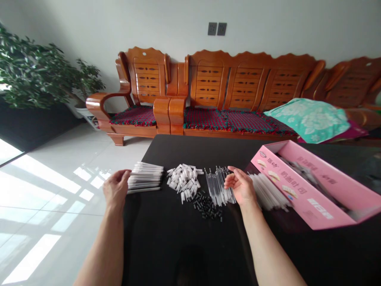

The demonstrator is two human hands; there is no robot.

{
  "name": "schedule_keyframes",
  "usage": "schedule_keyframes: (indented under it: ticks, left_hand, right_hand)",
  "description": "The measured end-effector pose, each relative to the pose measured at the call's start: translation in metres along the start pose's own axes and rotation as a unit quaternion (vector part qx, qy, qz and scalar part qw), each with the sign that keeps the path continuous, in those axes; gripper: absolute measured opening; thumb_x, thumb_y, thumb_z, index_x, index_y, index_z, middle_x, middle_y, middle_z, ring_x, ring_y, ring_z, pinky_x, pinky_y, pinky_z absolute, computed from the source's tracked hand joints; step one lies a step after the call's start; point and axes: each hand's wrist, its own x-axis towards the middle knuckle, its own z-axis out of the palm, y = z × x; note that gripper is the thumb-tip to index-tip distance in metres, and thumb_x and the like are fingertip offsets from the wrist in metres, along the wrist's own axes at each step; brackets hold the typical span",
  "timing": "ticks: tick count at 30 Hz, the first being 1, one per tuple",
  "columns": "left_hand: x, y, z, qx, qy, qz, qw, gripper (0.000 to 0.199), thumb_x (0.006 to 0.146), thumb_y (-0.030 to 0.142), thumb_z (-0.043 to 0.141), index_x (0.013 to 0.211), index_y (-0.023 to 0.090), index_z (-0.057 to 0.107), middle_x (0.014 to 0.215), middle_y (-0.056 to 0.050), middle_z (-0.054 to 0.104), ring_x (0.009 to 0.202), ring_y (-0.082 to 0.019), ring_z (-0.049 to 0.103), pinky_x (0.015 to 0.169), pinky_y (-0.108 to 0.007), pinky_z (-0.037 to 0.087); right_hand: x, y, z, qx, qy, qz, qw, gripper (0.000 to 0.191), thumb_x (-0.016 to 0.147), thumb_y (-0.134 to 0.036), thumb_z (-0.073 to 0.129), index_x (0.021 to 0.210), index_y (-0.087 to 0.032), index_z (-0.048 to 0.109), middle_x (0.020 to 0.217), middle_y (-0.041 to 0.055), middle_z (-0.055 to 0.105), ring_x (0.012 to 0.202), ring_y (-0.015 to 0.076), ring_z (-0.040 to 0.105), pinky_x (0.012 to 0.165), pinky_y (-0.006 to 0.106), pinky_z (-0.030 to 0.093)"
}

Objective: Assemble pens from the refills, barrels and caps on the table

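Note:
My left hand (116,187) is at the left ends of a stack of white pen barrels with dark tips (147,176); its fingers are bent together, and what they grip is too small to make out. My right hand (241,186) is over the right side of a row of thin ink refills (218,184), fingers apart and nothing visible in them. Between the hands lie a heap of short white caps (184,178) and, nearer me, a pile of small black pieces (207,206). Translucent tubes (269,192) lie just right of my right hand.
A pink open box (309,186) with dark items inside stands on the right of the black table (184,246). Beyond the table are wooden seats (208,79) with red woven pads and a turquoise floral cushion (312,119). Potted plants (38,75) stand at the back left.

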Motion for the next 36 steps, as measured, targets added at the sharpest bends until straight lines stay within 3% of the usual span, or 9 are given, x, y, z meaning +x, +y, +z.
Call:
schedule_keyframes:
  ticks: [7, 11, 13, 16, 20, 23, 26, 31, 36]
  left_hand:
    - [-0.004, 0.017, -0.003, 0.06, 0.03, -0.011, 0.998, 0.036, 0.084, 0.043, 0.051, 0.099, 0.021, 0.075, 0.074, -0.004, 0.059, 0.073, -0.021, 0.055, 0.076, -0.034, 0.043]
    - [-0.003, 0.02, -0.002, 0.062, 0.029, -0.023, 0.997, 0.034, 0.084, 0.04, 0.052, 0.099, 0.021, 0.076, 0.076, -0.004, 0.057, 0.074, -0.021, 0.055, 0.079, -0.035, 0.043]
    - [-0.004, 0.022, -0.003, 0.061, 0.042, -0.022, 0.997, 0.032, 0.083, 0.038, 0.054, 0.099, 0.021, 0.076, 0.077, -0.003, 0.057, 0.074, -0.021, 0.056, 0.08, -0.035, 0.044]
    - [-0.007, 0.032, -0.003, 0.05, 0.068, 0.002, 0.996, 0.031, 0.083, 0.037, 0.055, 0.1, 0.022, 0.075, 0.078, -0.003, 0.058, 0.073, -0.02, 0.057, 0.083, -0.035, 0.045]
    - [-0.02, 0.06, 0.004, 0.009, 0.047, 0.056, 0.997, 0.03, 0.083, 0.038, 0.055, 0.101, 0.023, 0.075, 0.083, -0.002, 0.062, 0.069, -0.017, 0.058, 0.078, -0.032, 0.046]
    - [-0.037, 0.089, 0.018, -0.038, -0.023, 0.111, 0.993, 0.029, 0.083, 0.035, 0.055, 0.1, 0.022, 0.074, 0.09, -0.003, 0.065, 0.066, -0.015, 0.058, 0.071, -0.029, 0.046]
    - [-0.062, 0.118, 0.037, -0.067, -0.094, 0.158, 0.981, 0.025, 0.083, 0.032, 0.056, 0.097, 0.021, 0.073, 0.089, -0.003, 0.067, 0.066, -0.015, 0.058, 0.068, -0.028, 0.045]
    - [-0.108, 0.153, 0.075, -0.056, -0.248, 0.251, 0.934, 0.015, 0.083, 0.024, 0.059, 0.088, 0.022, 0.072, 0.085, -0.003, 0.068, 0.072, -0.017, 0.06, 0.069, -0.028, 0.044]
    - [-0.137, 0.171, 0.102, 0.059, -0.279, 0.31, 0.907, 0.01, 0.082, 0.027, 0.063, 0.081, 0.022, 0.071, 0.088, -0.007, 0.067, 0.089, -0.024, 0.061, 0.072, -0.032, 0.044]
  right_hand:
    - [0.004, -0.008, -0.007, -0.03, 0.096, -0.086, 0.991, 0.032, 0.076, -0.039, 0.071, 0.096, -0.014, 0.068, 0.058, 0.0019, 0.07, 0.043, 0.0164, 0.063, 0.036, 0.025, 0.05]
    - [0.009, -0.016, -0.028, -0.155, 0.218, -0.16, 0.95, 0.029, 0.076, -0.04, 0.067, 0.09, -0.014, 0.067, 0.055, 0.0011, 0.067, 0.038, 0.0149, 0.059, 0.03, 0.021, 0.041]
    - [0.01, -0.022, -0.037, -0.28, 0.242, -0.145, 0.917, 0.025, 0.075, -0.039, 0.067, 0.082, -0.015, 0.067, 0.051, 0.0005, 0.064, 0.035, 0.0139, 0.055, 0.029, 0.02, 0.036]
    - [0.007, -0.029, -0.039, -0.526, 0.155, -0.039, 0.835, 0.018, 0.075, -0.033, 0.065, 0.069, -0.016, 0.068, 0.046, 0.0015, 0.062, 0.035, 0.0139, 0.053, 0.036, 0.022, 0.037]
    - [-0.003, -0.031, -0.02, -0.767, 0.067, -0.001, 0.638, 0.012, 0.074, -0.021, 0.062, 0.065, -0.019, 0.069, 0.073, 0.011, 0.075, 0.071, 0.0233, 0.071, 0.056, 0.027, 0.044]
    - [-0.007, -0.029, -0.009, -0.818, 0.06, 0.017, 0.572, 0.015, 0.077, -0.021, 0.059, 0.079, -0.018, 0.073, 0.088, 0.0155, 0.076, 0.085, 0.0284, 0.072, 0.064, 0.031, 0.045]
    - [-0.007, -0.026, -0.009, -0.833, 0.053, 0.027, 0.55, 0.018, 0.08, -0.027, 0.059, 0.084, -0.017, 0.074, 0.09, 0.0173, 0.075, 0.087, 0.0292, 0.072, 0.066, 0.032, 0.046]
    - [-0.004, -0.023, -0.01, -0.835, 0.048, 0.034, 0.547, 0.02, 0.079, -0.027, 0.057, 0.082, -0.017, 0.075, 0.09, 0.0173, 0.075, 0.086, 0.0291, 0.072, 0.065, 0.032, 0.045]
    - [-0.003, -0.025, -0.002, -0.81, 0.118, 0.015, 0.575, 0.027, 0.083, -0.032, 0.053, 0.085, -0.017, 0.075, 0.086, 0.017, 0.076, 0.084, 0.029, 0.071, 0.064, 0.032, 0.043]
